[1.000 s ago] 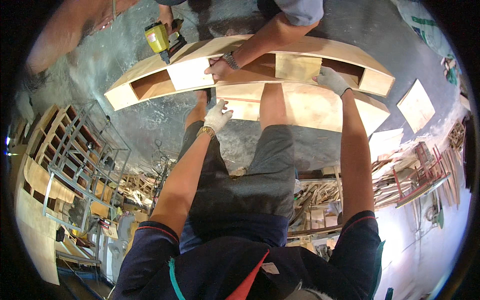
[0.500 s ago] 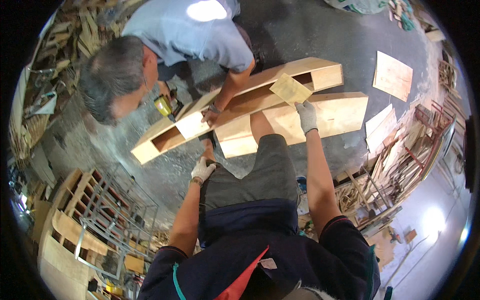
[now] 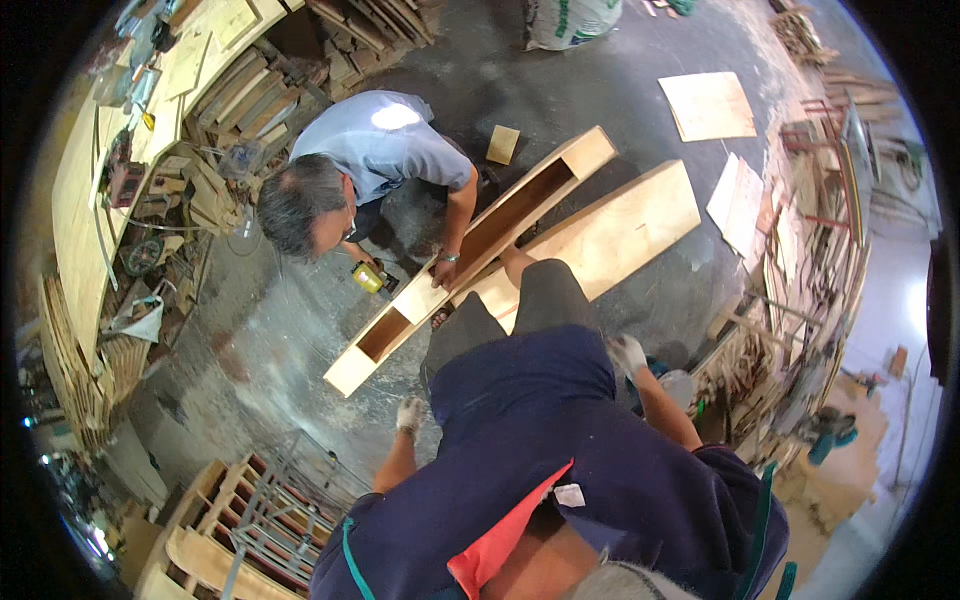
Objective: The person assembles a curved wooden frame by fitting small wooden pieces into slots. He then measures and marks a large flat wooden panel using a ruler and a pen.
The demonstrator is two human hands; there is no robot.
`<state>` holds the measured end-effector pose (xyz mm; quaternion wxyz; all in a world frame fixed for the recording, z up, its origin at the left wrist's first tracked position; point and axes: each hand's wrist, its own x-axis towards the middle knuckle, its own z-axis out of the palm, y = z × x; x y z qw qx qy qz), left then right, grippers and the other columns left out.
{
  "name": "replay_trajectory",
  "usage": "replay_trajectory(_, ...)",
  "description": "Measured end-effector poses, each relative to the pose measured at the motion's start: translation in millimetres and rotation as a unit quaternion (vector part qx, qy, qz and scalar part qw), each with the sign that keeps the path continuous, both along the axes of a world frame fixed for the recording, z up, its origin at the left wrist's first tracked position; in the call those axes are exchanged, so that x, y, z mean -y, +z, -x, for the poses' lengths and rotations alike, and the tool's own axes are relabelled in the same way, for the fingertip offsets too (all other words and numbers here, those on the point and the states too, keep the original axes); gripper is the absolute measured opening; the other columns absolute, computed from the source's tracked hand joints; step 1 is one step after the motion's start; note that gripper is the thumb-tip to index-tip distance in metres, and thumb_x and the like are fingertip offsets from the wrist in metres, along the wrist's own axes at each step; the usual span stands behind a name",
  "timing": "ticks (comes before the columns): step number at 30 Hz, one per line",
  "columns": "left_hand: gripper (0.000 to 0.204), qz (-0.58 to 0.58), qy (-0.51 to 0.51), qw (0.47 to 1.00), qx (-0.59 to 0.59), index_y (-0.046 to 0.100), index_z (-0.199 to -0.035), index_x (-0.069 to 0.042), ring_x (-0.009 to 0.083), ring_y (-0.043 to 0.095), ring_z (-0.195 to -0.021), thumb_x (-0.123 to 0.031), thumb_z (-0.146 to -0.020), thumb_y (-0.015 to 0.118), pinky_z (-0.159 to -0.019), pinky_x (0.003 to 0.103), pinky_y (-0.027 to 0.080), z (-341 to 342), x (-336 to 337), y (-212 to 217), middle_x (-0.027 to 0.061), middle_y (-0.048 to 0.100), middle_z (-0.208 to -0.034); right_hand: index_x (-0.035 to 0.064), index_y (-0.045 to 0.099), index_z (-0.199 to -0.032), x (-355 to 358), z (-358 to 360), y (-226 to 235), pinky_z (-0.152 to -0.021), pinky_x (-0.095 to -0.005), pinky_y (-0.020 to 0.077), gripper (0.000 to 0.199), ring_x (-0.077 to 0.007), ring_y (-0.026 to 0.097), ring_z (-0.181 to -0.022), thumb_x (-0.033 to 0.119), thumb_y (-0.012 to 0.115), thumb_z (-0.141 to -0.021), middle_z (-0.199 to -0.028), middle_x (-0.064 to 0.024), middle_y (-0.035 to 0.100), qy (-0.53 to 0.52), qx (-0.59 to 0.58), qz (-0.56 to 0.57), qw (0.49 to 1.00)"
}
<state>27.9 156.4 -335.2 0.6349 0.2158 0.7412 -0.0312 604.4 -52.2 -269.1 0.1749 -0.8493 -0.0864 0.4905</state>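
My left hand (image 3: 410, 412), in a light work glove, hangs over the floor left of my thigh, holding nothing. At my right hip is my gloved right hand (image 3: 627, 355), also empty, its fingers loosely extended and partly blurred. Before my legs lies a long, narrow open wooden box (image 3: 535, 192). Beside it a second long wooden box (image 3: 630, 220) shows a plain broad face; my leg reaches between the two. Across from me a crouching co-worker (image 3: 370, 150) rests one hand on the open box and holds a yellow power drill (image 3: 368, 277) in the other.
A small square board (image 3: 503, 144) lies on the floor beyond the open box. Larger wooden panels (image 3: 707, 106) lie at the far right, near piled scrap wood (image 3: 790, 270). A white sack (image 3: 572, 22) stands at the back; a metal frame (image 3: 285, 520) is at lower left.
The small square board has left my right hand and lies on the floor beyond the boxes. Both my hands have drawn back, the left off my knee. My view has shifted back and turned.
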Motion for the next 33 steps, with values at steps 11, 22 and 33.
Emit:
replay_trajectory(11, 0.042, 0.050, -0.039, 0.998, 0.006, 0.055, -0.133, -0.012, 0.0216, 0.065, -0.072, -0.031, -0.096, 0.062, -0.065, 0.040, 0.053, 107, -11, -26, 0.0089, 0.068, -0.103, -0.0021, 0.060, -0.129, 196, 235, 70, -0.080, -0.0397, 0.0524, 0.041, -0.0267, 0.067, -0.097, 0.021, 0.061, -0.096, -0.117, -0.0173, 0.069, -0.140, 0.012, 0.084, 0.986)
replay_trajectory(22, 0.013, -0.127, -0.209, 0.965, 0.096, 0.069, -0.098, -0.005, 0.0108, 0.053, -0.053, -0.009, -0.092, 0.058, -0.047, 0.026, 0.044, 82, -96, 15, 0.0033, 0.066, -0.080, 0.0015, 0.066, -0.121, 207, 322, 72, -0.081, -0.0410, 0.0518, 0.038, -0.0292, 0.069, -0.096, 0.026, 0.061, -0.093, -0.112, -0.0184, 0.071, -0.185, 0.013, 0.038, 0.982)
replay_trajectory(33, 0.031, -0.236, -0.810, 0.521, -0.126, 0.073, -0.097, -0.002, 0.0269, 0.069, -0.087, -0.030, -0.089, 0.062, -0.079, 0.042, 0.052, 36, -54, 15, 0.0115, 0.074, -0.087, 0.0050, 0.071, -0.113, 239, 362, 36, -0.083, -0.0423, 0.0511, 0.036, -0.0318, 0.070, -0.094, 0.031, 0.060, -0.090, -0.107, -0.0195, 0.073, -0.191, 0.013, -0.053, 0.980)
